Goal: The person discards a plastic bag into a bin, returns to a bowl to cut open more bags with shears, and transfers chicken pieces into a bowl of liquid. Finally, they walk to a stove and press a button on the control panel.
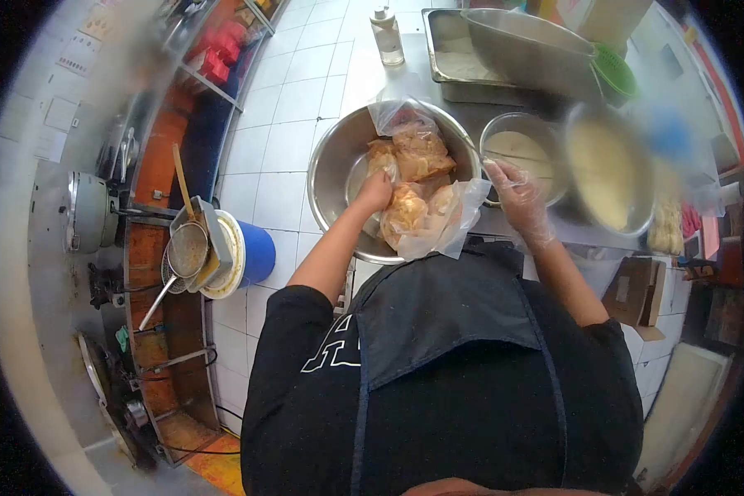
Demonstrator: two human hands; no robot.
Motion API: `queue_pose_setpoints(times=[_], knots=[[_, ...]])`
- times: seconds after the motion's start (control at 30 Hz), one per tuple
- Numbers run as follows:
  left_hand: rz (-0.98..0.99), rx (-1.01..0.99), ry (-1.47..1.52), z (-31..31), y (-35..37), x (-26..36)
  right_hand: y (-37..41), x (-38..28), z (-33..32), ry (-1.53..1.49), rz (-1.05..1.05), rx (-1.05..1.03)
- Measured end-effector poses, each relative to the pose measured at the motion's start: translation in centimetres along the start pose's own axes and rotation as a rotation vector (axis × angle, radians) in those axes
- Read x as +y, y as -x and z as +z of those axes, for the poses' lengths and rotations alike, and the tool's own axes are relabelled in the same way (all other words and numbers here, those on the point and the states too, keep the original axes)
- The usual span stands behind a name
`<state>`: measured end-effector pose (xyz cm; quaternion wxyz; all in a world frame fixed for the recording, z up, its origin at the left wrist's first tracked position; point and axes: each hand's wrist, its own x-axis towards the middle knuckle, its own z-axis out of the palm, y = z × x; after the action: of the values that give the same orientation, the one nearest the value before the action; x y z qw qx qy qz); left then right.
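A large steel bowl (326, 183) holds several clear plastic bags of orange-brown food (422, 153). My left hand (375, 192) is bare and reaches into the bowl, its fingers closed around part of a bag at the left of the pile. At the bowl's right rim, my right hand (517, 194) wears a clear plastic glove. Its fingers are bent together near the rim; what they hold, if anything, is too small to tell. An open plastic bag edge (469, 207) hangs over the bowl's near right side.
Right of the bowl stand a round container of pale mixture (521, 153) and a larger bowl of cream-coloured mixture (603, 174). Behind are a steel tray (459, 62) and a bottle (387, 40). A blue bucket (258, 252) with strainers stands at the left.
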<state>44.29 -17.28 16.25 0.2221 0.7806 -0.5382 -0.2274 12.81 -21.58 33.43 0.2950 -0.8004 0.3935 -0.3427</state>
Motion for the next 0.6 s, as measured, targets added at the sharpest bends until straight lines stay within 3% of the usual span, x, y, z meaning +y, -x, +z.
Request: queue_pose_setpoints(times=[0.07, 0.13, 0.17, 0.23, 0.33, 0.37, 0.4, 0.5, 0.6], knots=[[0.025, 0.015, 0.022, -0.9, -0.7, 0.7, -0.3, -0.7, -0.6, 0.065, -0.024, -0.016], [0.056, 0.088, 0.106, -1.9, -1.8, 0.1, -0.6, -2.5, -1.5, -0.117, 0.291, -0.091], [0.052, 0.139, 0.222, -2.7, -1.8, 0.6, -0.5, -2.6, -2.0, -0.116, 0.304, -0.086], [-0.061, 0.265, 0.499, -6.6, -0.7, 4.1, -0.4, -2.7, -2.4, 0.098, -0.059, -0.082], [-0.254, 0.347, 0.773, -10.7, -1.3, 5.7, -0.1, -2.3, -2.9, 0.106, -0.066, -0.138], [-0.433, 0.347, 1.185, -11.9, -1.6, 7.1, -0.1, -2.6, -3.0, 0.104, -0.065, -0.141], [-0.435, 0.349, 1.186, -12.7, -1.1, 7.5, 0.0, -3.2, -2.9, 0.155, -0.036, -0.145], [-0.140, 0.423, 1.013, -13.8, 0.2, 7.3, 0.2, -3.4, -2.2, 0.213, -0.004, -0.168], [-0.125, 0.413, 1.211, -11.2, -0.3, 2.8, 0.0, -4.3, -1.6, 0.305, 0.010, -0.251]])
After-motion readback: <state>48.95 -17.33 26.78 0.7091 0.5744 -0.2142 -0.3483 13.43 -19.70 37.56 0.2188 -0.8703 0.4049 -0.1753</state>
